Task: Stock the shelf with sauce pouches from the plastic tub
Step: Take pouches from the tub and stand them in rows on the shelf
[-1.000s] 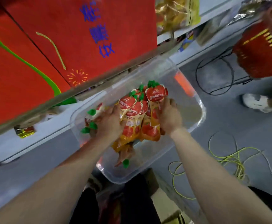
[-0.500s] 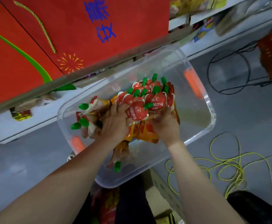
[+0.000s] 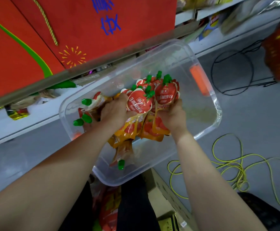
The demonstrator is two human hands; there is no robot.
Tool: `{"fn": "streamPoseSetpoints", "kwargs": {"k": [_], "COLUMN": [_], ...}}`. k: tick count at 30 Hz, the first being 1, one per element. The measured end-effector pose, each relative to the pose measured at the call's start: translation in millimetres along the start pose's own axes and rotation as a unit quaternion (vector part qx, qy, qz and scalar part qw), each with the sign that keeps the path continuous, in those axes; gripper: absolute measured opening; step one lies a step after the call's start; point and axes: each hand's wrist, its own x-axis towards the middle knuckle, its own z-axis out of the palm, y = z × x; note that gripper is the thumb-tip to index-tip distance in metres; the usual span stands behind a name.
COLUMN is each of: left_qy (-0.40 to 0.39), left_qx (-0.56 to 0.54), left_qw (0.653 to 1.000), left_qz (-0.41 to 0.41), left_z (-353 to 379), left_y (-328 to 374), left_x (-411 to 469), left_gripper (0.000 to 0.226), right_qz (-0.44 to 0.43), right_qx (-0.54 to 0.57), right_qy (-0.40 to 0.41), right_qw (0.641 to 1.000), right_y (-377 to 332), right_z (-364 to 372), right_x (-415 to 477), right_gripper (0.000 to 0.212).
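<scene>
- Both hands are down in the clear plastic tub (image 3: 220, 112), which sits on the floor just below the shelf (image 3: 86, 67) edge.
- Left hand (image 3: 114, 112) and right hand (image 3: 172, 115) clasp one bundle of sauce pouches (image 3: 166, 95) from opposite sides, fingers curled round it. Pressing from both sides looks meant to keep the slippery packs from fanning out.
- The bundle is held with its green caps up and away from the person and its printed fronts facing them, likely so it goes onto the shelf the right way round.
- A few loose pouches (image 3: 94, 102) lie by the tub's left wall beside the left hand. One stray pouch (image 3: 122, 155) lies at the near end, cap toward the person.
- A yellow cable (image 3: 227, 164) is looped on the floor to the right, well apart from the tub.
- Against half a second ago: the bundle sits higher in the tub and is packed tighter. The loose pouches and the stray one have not shifted.
- Judgement: the gathering looks done and the lift to the shelf comes next.
</scene>
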Motion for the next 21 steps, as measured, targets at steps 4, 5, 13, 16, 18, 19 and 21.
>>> {"fn": "streamPoseSetpoints", "kwargs": {"k": [4, 5, 13, 16, 18, 19, 21], "left_qy": [0.008, 0.007, 0.005, 0.017, 0.021, 0.027, 0.053], "left_qx": [-0.116, -0.153, -0.417, -0.460, -0.483, -0.484, -0.485], "left_qw": [0.993, 0.988, 0.909, 0.887, 0.875, 0.875, 0.872], "left_qz": [-0.015, -0.019, -0.016, -0.029, -0.011, 0.005, 0.036], "left_z": [-16, -23, -100, -139, -164, -174, -198], "left_y": [2, 3, -28, -57, -82, -95, -120], "left_x": [-24, -34, -125, -164, -192, -204, -230], "left_gripper": [0.071, 0.067, 0.036, 0.045, 0.047, 0.040, 0.023], "right_qz": [0.035, 0.041, 0.000, -0.034, -0.060, -0.072, -0.099], "right_qx": [0.123, 0.158, 0.297, 0.288, 0.277, 0.277, 0.280], "right_qy": [-0.030, -0.036, -0.053, -0.065, -0.065, -0.063, -0.062], "right_qw": [0.991, 0.986, 0.954, 0.955, 0.957, 0.956, 0.953], "right_y": [-8, -12, -71, -96, -112, -119, -136], "right_z": [-15, -18, -37, -32, -26, -23, -14], "right_x": [-17, -26, -135, -186, -220, -236, -268], "right_gripper": [0.078, 0.073, 0.034, 0.019, 0.022, 0.023, 0.022]}}
